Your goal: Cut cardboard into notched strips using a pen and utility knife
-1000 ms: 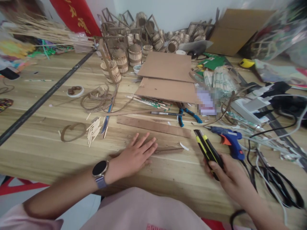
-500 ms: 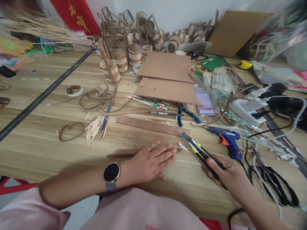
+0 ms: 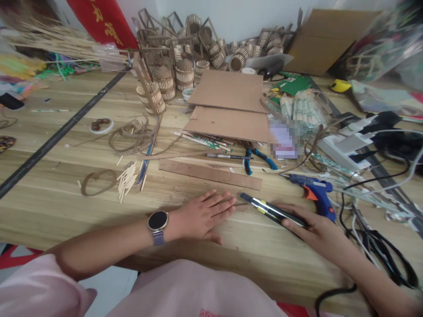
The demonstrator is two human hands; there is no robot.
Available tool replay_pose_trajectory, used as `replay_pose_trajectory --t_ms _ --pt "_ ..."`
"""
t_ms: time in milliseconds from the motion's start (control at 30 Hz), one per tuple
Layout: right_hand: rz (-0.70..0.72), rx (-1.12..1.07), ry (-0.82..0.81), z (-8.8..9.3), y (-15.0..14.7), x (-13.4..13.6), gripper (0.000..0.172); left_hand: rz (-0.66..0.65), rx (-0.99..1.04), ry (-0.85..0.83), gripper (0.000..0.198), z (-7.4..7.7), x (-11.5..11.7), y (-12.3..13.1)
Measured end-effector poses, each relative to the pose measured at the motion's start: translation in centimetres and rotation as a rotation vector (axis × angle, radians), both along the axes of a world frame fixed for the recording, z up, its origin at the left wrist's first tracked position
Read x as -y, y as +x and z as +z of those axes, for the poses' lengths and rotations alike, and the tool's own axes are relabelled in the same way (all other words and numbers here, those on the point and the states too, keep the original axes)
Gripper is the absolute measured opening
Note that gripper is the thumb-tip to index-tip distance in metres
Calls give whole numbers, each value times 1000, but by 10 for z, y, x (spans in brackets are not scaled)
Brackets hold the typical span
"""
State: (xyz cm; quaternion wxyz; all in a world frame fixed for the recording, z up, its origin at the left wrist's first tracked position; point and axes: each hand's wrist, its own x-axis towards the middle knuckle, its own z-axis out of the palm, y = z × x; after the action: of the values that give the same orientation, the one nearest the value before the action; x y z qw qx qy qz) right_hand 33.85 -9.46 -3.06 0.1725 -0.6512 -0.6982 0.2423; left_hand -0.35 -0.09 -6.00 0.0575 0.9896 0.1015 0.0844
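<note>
My left hand (image 3: 206,216) lies flat, fingers stretched out, over a thin brown strip (image 3: 243,204) that is mostly hidden beneath it. In my right hand (image 3: 307,229) is a black and yellow utility knife (image 3: 269,210), its blade pointing left, close to the left fingertips. Just beyond both hands lies a flat strip of cardboard (image 3: 209,174). A blue glue gun (image 3: 313,193) rests to the right of the knife.
Two cardboard sheets (image 3: 228,90) lie further back, with blue-handled pliers (image 3: 259,160) and a pen (image 3: 228,156) in front. Short sticks (image 3: 127,180) and a brown ring (image 3: 98,182) are at left. Black-handled scissors (image 3: 393,259) and cables lie at right. Small slatted baskets (image 3: 150,99) stand behind.
The knife has swung flatter, and its tip has moved left and down towards my left fingertips. My left hand has shifted slightly left. A small white scrap near the strip is no longer visible.
</note>
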Motion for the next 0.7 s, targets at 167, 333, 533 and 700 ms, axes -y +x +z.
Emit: replay_pose_trajectory --t_ms 167,333,533,700 --pt "66 35 -4 -8 11 -4 54 -12 -32 0 84 1 -1 0" --pt "243 109 85 0 10 -18 40 -11 -42 5 81 3 -3 2" --pt "309 152 136 1 10 -28 47 -2 -81 -9 78 7 -4 3" --pt "341 153 122 -3 12 -32 53 0 -94 13 83 9 -2 2"
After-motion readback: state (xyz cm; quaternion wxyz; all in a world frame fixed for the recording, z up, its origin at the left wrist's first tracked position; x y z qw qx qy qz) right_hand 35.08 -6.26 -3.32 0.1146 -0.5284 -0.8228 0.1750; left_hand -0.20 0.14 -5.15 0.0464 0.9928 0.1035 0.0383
